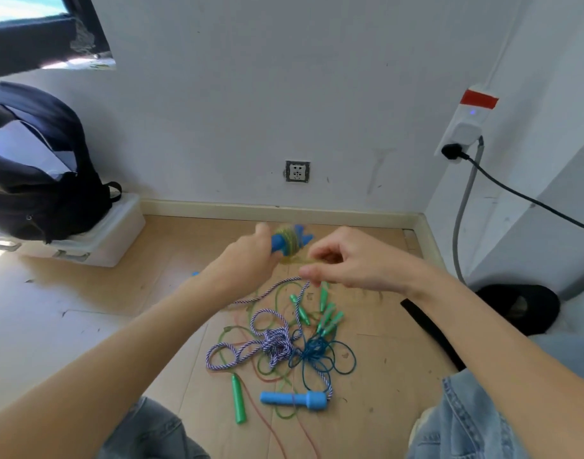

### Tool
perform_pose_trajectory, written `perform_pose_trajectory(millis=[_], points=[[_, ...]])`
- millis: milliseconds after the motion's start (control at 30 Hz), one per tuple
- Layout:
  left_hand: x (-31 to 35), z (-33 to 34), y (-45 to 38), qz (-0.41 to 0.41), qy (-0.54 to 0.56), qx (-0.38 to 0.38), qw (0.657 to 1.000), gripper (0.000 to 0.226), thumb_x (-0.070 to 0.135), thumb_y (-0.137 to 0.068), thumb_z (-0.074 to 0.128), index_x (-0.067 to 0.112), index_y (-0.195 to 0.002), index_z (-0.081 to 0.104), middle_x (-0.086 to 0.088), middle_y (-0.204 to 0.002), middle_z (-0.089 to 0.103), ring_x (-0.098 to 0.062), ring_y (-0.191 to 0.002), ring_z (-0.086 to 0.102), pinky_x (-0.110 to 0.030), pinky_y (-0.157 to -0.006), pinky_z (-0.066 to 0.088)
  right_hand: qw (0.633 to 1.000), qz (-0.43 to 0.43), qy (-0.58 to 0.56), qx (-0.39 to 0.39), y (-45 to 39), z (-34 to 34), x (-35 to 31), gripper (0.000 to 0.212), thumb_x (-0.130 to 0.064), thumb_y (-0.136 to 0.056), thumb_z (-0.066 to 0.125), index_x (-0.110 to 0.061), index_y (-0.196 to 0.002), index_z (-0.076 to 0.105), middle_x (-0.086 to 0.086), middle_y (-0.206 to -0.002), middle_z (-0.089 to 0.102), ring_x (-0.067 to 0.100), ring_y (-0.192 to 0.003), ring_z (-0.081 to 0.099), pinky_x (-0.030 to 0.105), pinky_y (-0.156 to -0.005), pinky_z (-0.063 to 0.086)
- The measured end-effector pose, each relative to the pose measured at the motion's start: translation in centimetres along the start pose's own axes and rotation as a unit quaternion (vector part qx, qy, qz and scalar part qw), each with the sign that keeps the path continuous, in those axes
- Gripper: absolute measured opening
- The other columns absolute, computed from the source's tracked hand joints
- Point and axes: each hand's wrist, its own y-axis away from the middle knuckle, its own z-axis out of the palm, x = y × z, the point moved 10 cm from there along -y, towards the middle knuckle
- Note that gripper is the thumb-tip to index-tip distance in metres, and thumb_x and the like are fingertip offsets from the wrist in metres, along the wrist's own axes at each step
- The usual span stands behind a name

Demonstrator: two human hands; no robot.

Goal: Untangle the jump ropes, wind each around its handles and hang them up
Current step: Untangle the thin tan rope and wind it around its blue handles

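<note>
At centre frame the left hand grips paired blue plastic handles wound with translucent yellow-green cord, while the right hand's fingers pinch its loose tail. That tail looks short, so a slack pull could let the coils slip off, or snag the purple-and-white braided rope in the tangled pile below on the floor.

You're sitting on a wood floor w/ a rope tangle lying mid-floor: striped, dark blue, green & red cords. Lying beside it: blue handle, green handle, green handles. White bin sitting by wall, black strap lying at right.
</note>
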Motion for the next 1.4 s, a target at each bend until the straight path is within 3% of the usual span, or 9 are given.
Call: perform_pose_trajectory(millis=[200,333,433,533,633,867,1100,1233,1400], points=[[4.9,5.0,4.9,0.131,-0.076,-0.250,0.956,0.012,0.024,-0.097,0.041,0.017,-0.093,0.032,-0.004,-0.087,0.057,-0.016,-0.069,0.051,-0.032,-0.069,0.045,0.993,0.043,0.061,0.087,0.3,-3.0,2.1,0.031,-0.038,-0.075,0.072,-0.015,-0.057,0.062,-0.010,-0.042,0.045,0.004,-0.045,0.037,0.015,-0.047,0.027],[8.7,1.7,7.9,0.206,0.249,-0.360,0.876,0.018,0.017,-0.096,0.044,0.008,-0.110,0.048,0.000,-0.079,0.056,-0.010,-0.063,0.050,-0.021,-0.059,0.045,0.995,0.055,-0.066,0.057,0.7,-2.9,2.1,0.031,-0.030,-0.079,0.070,-0.020,-0.051,0.060,-0.008,-0.044,0.040,0.003,-0.041,0.032,0.014,-0.041,0.027],[7.3,-2.9,5.4,0.161,0.497,-0.277,0.807,0.024,0.022,-0.088,0.050,0.009,-0.109,0.053,-0.001,-0.077,0.057,-0.008,-0.060,0.050,-0.014,-0.054,0.043,0.976,0.058,-0.192,0.083,0.9,-3.8,2.3,0.046,-0.030,-0.090,0.054,-0.022,-0.045,0.054,-0.010,-0.045,0.041,0.002,-0.036,0.030,0.014,-0.038,0.028],[1.7,-4.3,1.1,0.039,0.490,-0.085,0.867,0.009,0.017,-0.094,0.047,0.010,-0.094,0.052,-0.003,-0.071,0.057,-0.008,-0.055,0.050,-0.013,-0.049,0.043,0.987,0.057,-0.137,0.054,0.7,-2.4,1.7,0.042,-0.038,-0.093,0.048,-0.018,-0.055,0.051,-0.013,-0.043,0.037,0.002,-0.039,0.028,0.014,-0.041,0.024],[-3.2,-5.0,-0.8,-0.062,0.200,0.067,0.976,0.014,0.016,-0.097,0.042,0.010,-0.083,0.043,-0.008,-0.077,0.059,-0.019,-0.061,0.051,-0.027,-0.056,0.046,0.998,0.020,-0.030,0.050,0.3,-1.9,0.6,0.035,-0.030,-0.089,0.057,-0.017,-0.057,0.055,-0.011,-0.044,0.038,0.003,-0.041,0.031,0.012,-0.043,0.025],[2.4,1.9,1.9,0.078,-0.114,-0.189,0.972,0.008,0.024,-0.095,0.045,0.020,-0.092,0.039,0.002,-0.084,0.060,-0.009,-0.066,0.053,-0.023,-0.061,0.041,0.982,-0.003,-0.034,0.187,0.6,-5.6,0.6,0.033,-0.031,-0.087,0.061,-0.016,-0.057,0.059,0.000,-0.049,0.043,0.004,-0.041,0.032,0.015,-0.045,0.025],[8.1,-2.2,6.9,0.235,0.279,-0.334,0.869,0.018,0.018,-0.094,0.052,0.033,-0.094,0.062,0.004,-0.076,0.060,-0.006,-0.062,0.052,-0.016,-0.057,0.046,0.978,0.057,-0.116,0.165,1.0,-5.7,2.2,0.030,-0.022,-0.085,0.064,-0.011,-0.058,0.057,-0.004,-0.044,0.040,0.006,-0.040,0.030,0.018,-0.042,0.027],[3.5,-5.7,2.7,0.121,0.564,-0.176,0.798,0.016,0.019,-0.087,0.056,0.019,-0.101,0.062,0.000,-0.074,0.059,-0.005,-0.056,0.051,-0.013,-0.051,0.045,0.977,0.059,-0.169,0.115,0.9,-4.4,1.9,0.038,-0.041,-0.088,0.053,-0.014,-0.061,0.054,-0.004,-0.051,0.036,0.009,-0.045,0.027,0.018,-0.042,0.024],[-3.5,-5.4,-0.5,-0.043,0.306,0.041,0.950,0.012,0.012,-0.096,0.045,0.013,-0.086,0.051,-0.005,-0.069,0.056,-0.012,-0.051,0.047,-0.015,-0.043,0.041,0.992,-0.003,-0.076,0.105,0.8,-4.0,-0.1,0.031,-0.028,-0.088,0.058,-0.014,-0.061,0.057,-0.006,-0.048,0.035,0.006,-0.044,0.029,0.015,-0.043,0.026]])
